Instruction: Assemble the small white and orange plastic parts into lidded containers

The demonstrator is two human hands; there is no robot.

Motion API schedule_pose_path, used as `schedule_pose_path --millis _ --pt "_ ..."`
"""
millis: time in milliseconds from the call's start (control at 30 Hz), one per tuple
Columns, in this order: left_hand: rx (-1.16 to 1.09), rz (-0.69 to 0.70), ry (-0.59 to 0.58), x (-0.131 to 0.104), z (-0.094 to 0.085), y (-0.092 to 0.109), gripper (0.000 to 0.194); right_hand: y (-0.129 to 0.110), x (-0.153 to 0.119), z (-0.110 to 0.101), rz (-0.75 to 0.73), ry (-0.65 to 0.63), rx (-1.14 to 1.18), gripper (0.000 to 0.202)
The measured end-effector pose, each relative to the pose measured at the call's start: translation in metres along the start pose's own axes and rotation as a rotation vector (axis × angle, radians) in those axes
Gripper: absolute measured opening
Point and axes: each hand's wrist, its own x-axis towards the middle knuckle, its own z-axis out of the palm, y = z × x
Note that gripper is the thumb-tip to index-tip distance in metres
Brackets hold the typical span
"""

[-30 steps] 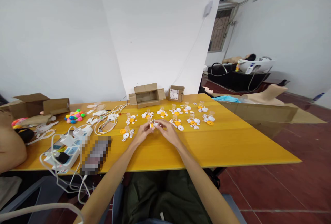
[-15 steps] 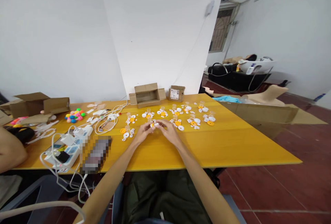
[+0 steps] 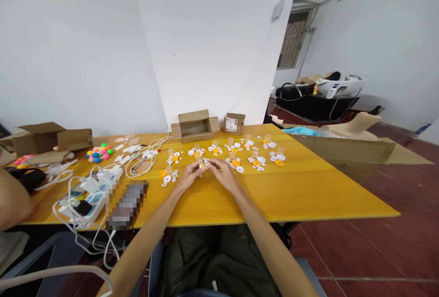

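Above the yellow table (image 3: 291, 192), my left hand (image 3: 190, 174) and my right hand (image 3: 222, 172) meet fingertip to fingertip. Pinched between them is a small white and orange plastic part (image 3: 202, 166); fingers cover much of it, and its exact kind is too small to tell. Both hands have their fingers closed on it. Around and beyond them lie groups of loose plastic parts: orange rings (image 3: 236, 163), white discs (image 3: 240, 169), clear cups (image 3: 255, 154) and small white pieces with holes. The nearest group on the left has an orange ring (image 3: 163, 173) and a white disc (image 3: 167, 179).
An open cardboard box (image 3: 195, 130) and a smaller box (image 3: 234, 124) stand against the wall. To the left are a power strip (image 3: 99, 196) with white cables, a blurred-out phone (image 3: 126, 205), colourful balls (image 3: 99, 153) and another person's arm (image 3: 13, 196). A large carton (image 3: 343, 148) stands right of the table.
My hands stay in nearly the same place, with the small part turned slightly between the fingers. The other person's arm at the left has shifted a little.
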Motion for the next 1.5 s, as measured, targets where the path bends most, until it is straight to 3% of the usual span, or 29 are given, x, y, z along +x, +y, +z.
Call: schedule_pose_path --millis 433,767,1133,1500 --pt "-0.023 0.000 0.008 0.0018 -0.0003 -0.0039 0.039 -0.0046 -0.0027 0.0004 0.043 -0.042 -0.033 0.027" --pt "-0.029 -0.002 0.004 0.0029 -0.0008 -0.0069 0.042 -0.0053 -0.0020 -0.0017 0.041 -0.078 -0.021 0.022" --pt "-0.052 -0.011 0.022 0.0023 -0.0036 -0.0088 0.043 -0.0054 -0.0008 0.0006 -0.052 -0.084 -0.021 0.022" --pt "-0.089 -0.009 0.013 0.0011 -0.0005 -0.0031 0.041 -0.0023 0.0005 0.0005 0.084 -0.104 0.057 0.023"
